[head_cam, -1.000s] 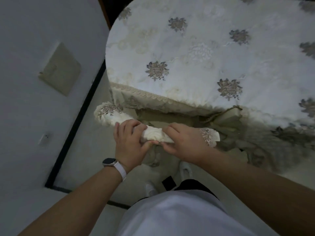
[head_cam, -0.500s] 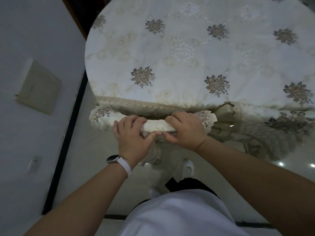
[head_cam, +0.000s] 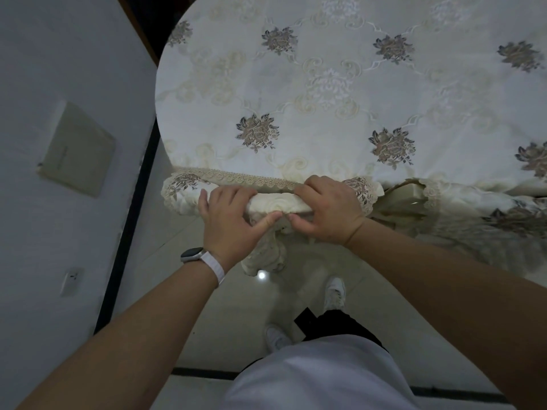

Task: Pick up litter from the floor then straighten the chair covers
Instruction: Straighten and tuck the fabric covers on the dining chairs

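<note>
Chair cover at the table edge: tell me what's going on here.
A person stands at the edge of a floral tablecloth and grips the cream chair cover with both hands. The left hand, with a watch on its wrist, and the right hand hold it side by side along the chair's top, thumbs on the near side. Lace ends stick out past each hand and a fold hangs below, so it looks bunched, not yet straightened.
</note>
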